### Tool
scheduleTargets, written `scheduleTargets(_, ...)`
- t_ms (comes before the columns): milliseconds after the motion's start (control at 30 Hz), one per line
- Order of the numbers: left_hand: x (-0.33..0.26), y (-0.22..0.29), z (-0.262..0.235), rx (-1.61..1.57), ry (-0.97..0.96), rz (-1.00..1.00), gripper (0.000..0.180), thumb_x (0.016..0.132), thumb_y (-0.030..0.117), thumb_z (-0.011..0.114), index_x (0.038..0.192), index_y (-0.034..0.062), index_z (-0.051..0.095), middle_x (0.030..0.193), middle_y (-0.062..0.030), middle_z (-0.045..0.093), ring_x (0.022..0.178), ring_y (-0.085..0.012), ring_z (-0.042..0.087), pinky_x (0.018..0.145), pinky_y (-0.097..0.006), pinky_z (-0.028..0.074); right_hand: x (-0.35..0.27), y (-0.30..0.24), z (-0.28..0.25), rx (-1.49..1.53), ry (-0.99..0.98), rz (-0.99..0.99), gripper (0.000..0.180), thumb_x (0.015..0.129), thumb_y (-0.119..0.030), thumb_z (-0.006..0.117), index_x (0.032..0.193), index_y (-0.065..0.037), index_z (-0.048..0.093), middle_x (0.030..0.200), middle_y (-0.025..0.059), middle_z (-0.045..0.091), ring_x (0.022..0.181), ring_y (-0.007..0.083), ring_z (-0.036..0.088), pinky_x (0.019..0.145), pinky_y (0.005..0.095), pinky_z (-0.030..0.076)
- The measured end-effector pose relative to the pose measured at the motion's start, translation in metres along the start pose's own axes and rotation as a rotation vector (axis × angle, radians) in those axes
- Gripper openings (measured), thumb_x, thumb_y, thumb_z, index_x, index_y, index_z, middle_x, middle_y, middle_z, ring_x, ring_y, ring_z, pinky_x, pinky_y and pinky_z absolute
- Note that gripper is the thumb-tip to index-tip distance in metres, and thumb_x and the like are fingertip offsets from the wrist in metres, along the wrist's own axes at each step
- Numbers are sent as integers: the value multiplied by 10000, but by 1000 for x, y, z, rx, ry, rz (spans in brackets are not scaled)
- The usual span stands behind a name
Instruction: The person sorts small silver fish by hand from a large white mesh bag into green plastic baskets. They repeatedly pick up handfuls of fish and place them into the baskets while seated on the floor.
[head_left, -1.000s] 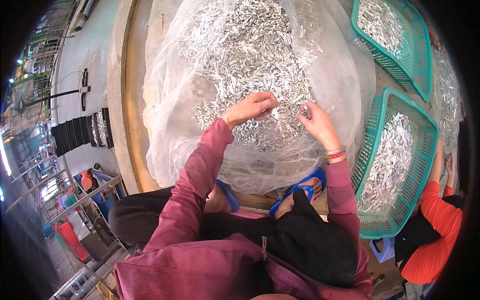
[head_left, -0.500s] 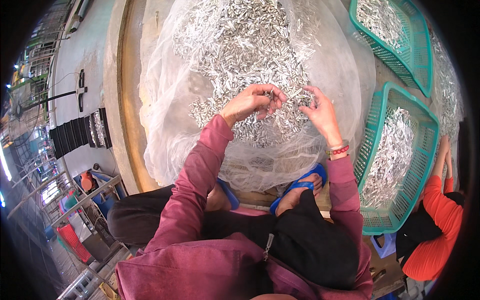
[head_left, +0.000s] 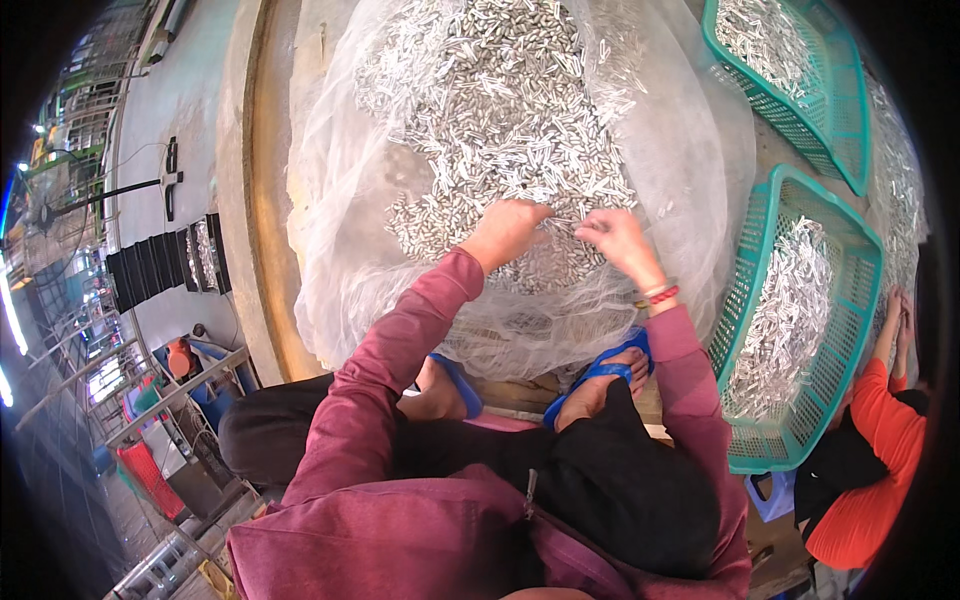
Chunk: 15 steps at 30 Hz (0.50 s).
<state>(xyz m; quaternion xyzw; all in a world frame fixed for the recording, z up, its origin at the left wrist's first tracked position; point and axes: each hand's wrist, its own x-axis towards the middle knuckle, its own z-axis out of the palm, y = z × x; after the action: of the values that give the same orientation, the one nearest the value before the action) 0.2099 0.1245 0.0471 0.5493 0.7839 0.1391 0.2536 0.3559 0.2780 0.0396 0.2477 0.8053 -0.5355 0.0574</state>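
A heap of small silvery, rod-shaped metal pieces lies on fine white netting in front of me. Over the near part of this heap, my left hand is closed, its back turned up and its thumb side toward the right. My right hand faces it a short way off, thumb and fingers pinched together. Whatever is between the fingers of either hand is too small or hidden to make out. Below the hands the netting lies bunched near my feet.
To the right stands a green plastic basket holding similar silvery pieces; a second green basket is beyond it. At the far right sits a person in orange, hands at another pile. A raised ledge runs along the left.
My left hand has turned over and its fingers have curled in. My right hand has moved slightly left and down, its spread fingers now pinched. The view has shifted slightly.
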Motion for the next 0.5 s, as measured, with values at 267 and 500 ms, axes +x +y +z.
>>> scheduleTargets(267, 29, -3, -7, 33, 77, -148, 209, 812, 286, 650, 836, 79, 659, 688, -130, 624, 694, -309, 633, 635, -427, 493, -8, 5, -34, 703, 40, 212, 114, 773, -120, 754, 815, -37, 688, 778, 21, 665, 685, 78, 572, 641, 206, 441)
scheduleTargets(500, 15, -2, -62, -683, -133, -111, 295, 913, 339, 587, 867, 48, 600, 537, 26, 422, 502, -134, 428, 497, -308, 368, -7, -19, -38, 1232, -188, 136, 121, 894, -80, 608, 996, -28, 571, 950, 109, 646, 833, 159, 628, 743, 303, 534)
